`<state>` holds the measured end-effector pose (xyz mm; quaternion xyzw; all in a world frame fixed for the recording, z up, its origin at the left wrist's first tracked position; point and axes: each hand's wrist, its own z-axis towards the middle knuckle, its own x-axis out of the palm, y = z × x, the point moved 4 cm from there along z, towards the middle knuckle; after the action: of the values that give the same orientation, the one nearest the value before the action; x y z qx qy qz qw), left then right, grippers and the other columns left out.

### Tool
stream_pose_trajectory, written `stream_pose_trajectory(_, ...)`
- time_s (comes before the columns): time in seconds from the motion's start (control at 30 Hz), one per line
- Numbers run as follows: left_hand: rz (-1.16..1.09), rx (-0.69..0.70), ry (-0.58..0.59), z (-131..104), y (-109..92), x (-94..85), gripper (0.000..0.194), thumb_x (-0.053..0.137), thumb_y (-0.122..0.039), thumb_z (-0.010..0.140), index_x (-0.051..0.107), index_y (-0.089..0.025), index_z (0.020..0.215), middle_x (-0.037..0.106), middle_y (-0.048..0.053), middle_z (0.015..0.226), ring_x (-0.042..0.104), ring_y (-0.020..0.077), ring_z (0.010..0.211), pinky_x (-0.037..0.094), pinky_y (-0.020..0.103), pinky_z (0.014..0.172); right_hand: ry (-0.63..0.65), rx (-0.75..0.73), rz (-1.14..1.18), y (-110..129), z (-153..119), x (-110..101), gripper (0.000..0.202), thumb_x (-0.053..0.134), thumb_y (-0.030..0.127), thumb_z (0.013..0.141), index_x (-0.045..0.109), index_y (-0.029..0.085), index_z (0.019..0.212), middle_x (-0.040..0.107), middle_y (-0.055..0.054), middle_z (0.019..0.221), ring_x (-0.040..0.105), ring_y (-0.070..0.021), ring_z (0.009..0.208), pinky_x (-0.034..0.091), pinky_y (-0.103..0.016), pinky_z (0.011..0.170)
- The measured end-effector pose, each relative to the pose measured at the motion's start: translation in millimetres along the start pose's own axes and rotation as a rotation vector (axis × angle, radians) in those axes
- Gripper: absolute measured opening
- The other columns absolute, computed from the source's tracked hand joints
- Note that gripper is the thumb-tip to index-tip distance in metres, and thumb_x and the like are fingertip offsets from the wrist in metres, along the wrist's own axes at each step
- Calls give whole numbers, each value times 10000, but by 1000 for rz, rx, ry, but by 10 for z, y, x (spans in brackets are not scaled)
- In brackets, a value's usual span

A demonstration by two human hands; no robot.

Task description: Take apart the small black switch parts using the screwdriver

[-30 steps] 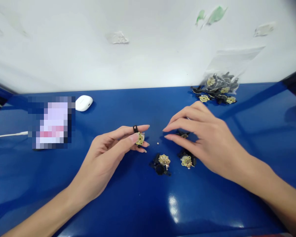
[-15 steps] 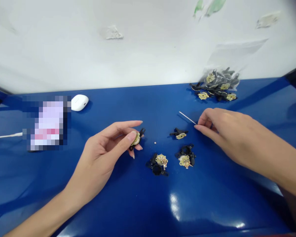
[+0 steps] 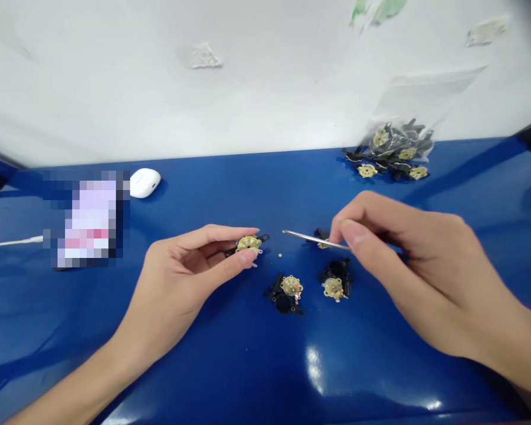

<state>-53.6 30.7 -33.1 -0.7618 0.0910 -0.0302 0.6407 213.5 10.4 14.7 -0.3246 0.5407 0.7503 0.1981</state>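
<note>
My left hand (image 3: 190, 271) pinches a small black part with a brass-coloured disc (image 3: 248, 243) between thumb and fingers. Thin and metallic, a tool (image 3: 307, 238) is held in my right hand (image 3: 393, 260), its tip pointing left toward the held part but apart from it. A tiny pale piece (image 3: 280, 255) lies on the blue table between the hands. Below it rest two similar black parts with brass discs, one on the left (image 3: 291, 287) and one on the right (image 3: 334, 289). Another such part (image 3: 322, 239) is partly hidden behind the tool and my right fingers.
At the back right, a clear plastic bag (image 3: 407, 139) and several more black and brass parts (image 3: 367, 170) sit by the white wall (image 3: 265, 88). A blurred-out phone (image 3: 88, 218) with a white cable (image 3: 13, 242) and a white case (image 3: 145, 183) lie on the left of the blue table (image 3: 203, 372).
My right hand has moved left and turned, bringing the tool over the table's middle. The part in my left hand has been turned so its brass disc faces up more.
</note>
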Motion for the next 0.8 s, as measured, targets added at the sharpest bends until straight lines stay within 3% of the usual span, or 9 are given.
stream_pose_trajectory(0.1,18,24,-23,3,-22,-7,251,1030,-326,902,955,-317,1141,928,11,1096,861,218,1105,688,258,1029,61,-36,-11,17,-9,77,285,472,240,1166,671,256,962,608,43,679,511,-148,536,381,-333,506)
stream_pose_trajectory(0.2,79,74,-51,-16,-75,4,221,1012,-317,917,963,-341,1131,934,0,1128,872,213,1098,696,238,1012,70,-82,-36,37,-3,112,269,520,147,1071,570,246,826,563,54,658,483,-127,539,383,-321,516)
stream_pose_trajectory(0.27,134,101,-76,-41,-116,18,196,1000,-308,922,969,-349,1110,935,-3,1130,879,219,1079,708,245,1007,92,-97,-47,51,5,135,291,544,148,1060,529,245,786,586,45,693,515,-123,585,412,-311,542)
stream_pose_trajectory(0.37,210,159,-141,-88,-168,23,176,1007,-288,896,973,-369,1049,934,-24,1096,879,218,1007,728,262,955,108,-109,-50,65,10,164,314,534,191,1132,587,238,826,587,50,700,520,-118,591,413,-309,542)
stream_pose_trajectory(0.57,361,236,-283,-151,-186,-13,190,1012,-315,883,968,-408,1042,920,-38,1045,819,203,849,704,301,787,-78,-154,-24,105,-37,135,105,749,229,1102,769,258,1003,736,61,790,606,-108,628,467,-304,627)
stream_pose_trajectory(0.8,409,290,-296,-173,-220,4,163,988,-296,906,967,-392,1037,914,-31,1023,811,200,850,686,303,765,-126,-191,-40,158,-62,185,132,752,165,1078,766,252,980,692,66,753,510,-109,572,453,-316,602)
